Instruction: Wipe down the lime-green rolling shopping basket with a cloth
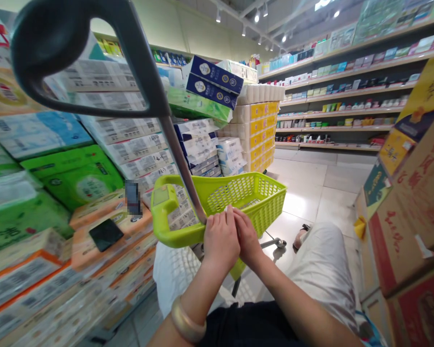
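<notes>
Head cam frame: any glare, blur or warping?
Head view: glare on the tiled floor, right of the green basket, and bright ceiling spotlights; head view: wide-angle stretch, right-side cartons leaning, lower-left packs smeared; head view: left hand and right hand fairly sharp; head view: pixelated patch hides something at left.

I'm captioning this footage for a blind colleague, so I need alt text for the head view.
A person's left hand and right hand meet at the near edge of a green wheeled basket. Packages are stacked on the left, cartons on the right; stocked shelves line the back.
</notes>
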`<action>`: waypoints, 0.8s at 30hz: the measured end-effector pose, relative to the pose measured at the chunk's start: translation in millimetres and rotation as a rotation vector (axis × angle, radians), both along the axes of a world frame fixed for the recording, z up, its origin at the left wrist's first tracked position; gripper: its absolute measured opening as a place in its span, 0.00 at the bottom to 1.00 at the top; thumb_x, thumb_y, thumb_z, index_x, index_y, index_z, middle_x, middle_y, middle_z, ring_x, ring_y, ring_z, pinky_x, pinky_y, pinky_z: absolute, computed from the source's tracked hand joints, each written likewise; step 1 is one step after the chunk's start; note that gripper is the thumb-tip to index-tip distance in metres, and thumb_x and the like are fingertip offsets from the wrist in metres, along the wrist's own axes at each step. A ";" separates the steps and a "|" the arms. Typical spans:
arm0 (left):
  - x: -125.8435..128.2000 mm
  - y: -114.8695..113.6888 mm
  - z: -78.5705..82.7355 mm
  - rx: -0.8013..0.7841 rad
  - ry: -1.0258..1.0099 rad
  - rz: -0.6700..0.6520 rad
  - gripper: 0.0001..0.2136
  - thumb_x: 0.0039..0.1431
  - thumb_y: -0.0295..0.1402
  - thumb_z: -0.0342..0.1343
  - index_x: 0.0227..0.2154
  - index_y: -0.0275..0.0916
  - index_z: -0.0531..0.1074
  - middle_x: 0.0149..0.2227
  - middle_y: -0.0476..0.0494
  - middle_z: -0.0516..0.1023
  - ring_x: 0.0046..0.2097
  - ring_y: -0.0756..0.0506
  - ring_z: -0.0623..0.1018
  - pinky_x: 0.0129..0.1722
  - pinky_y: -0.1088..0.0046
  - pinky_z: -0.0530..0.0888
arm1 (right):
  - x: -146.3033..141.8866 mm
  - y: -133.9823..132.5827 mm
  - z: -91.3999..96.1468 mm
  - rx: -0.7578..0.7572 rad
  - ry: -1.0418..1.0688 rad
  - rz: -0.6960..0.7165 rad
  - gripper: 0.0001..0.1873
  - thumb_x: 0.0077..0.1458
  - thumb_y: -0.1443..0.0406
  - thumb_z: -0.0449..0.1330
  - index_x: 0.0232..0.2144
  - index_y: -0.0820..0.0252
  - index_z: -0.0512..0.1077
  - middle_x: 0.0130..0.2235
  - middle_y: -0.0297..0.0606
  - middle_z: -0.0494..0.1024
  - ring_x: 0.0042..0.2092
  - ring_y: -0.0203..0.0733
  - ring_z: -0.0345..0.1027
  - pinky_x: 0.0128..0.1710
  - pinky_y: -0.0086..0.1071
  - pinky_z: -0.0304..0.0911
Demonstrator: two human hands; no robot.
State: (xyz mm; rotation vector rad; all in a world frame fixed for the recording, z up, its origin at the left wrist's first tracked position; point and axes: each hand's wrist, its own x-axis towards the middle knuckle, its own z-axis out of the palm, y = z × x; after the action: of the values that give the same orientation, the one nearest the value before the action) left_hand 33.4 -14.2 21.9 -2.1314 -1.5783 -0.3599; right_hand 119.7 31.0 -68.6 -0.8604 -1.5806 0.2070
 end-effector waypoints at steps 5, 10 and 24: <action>-16.2 -6.6 -3.1 0.031 -0.022 -0.062 0.29 0.52 0.24 0.48 0.60 0.27 0.58 0.46 0.33 0.75 0.47 0.39 0.72 0.51 0.60 0.63 | 16.1 15.4 -9.3 -0.017 -0.006 -0.093 0.22 0.58 0.73 0.48 0.53 0.57 0.68 0.52 0.45 0.72 0.56 0.44 0.64 0.58 0.47 0.62; -21.7 -15.6 -5.1 0.051 -0.042 -0.067 0.31 0.51 0.24 0.49 0.61 0.30 0.56 0.45 0.35 0.75 0.47 0.38 0.72 0.51 0.60 0.63 | 10.5 11.3 -9.6 -0.048 0.027 -0.135 0.23 0.56 0.74 0.48 0.52 0.58 0.68 0.52 0.46 0.72 0.56 0.45 0.64 0.58 0.47 0.62; -29.1 -19.0 -6.8 0.076 -0.022 -0.108 0.30 0.50 0.24 0.50 0.59 0.28 0.58 0.48 0.34 0.75 0.49 0.38 0.72 0.52 0.59 0.62 | 17.9 11.8 -18.0 -0.018 0.154 -0.165 0.20 0.58 0.72 0.50 0.51 0.57 0.71 0.51 0.46 0.72 0.54 0.45 0.66 0.57 0.46 0.63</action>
State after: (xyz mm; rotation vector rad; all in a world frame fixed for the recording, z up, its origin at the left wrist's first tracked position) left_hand 4.3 -33.2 15.1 -2.1661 -1.4409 -0.4733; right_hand 137.6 42.8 -86.6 -0.9617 -1.3596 0.1654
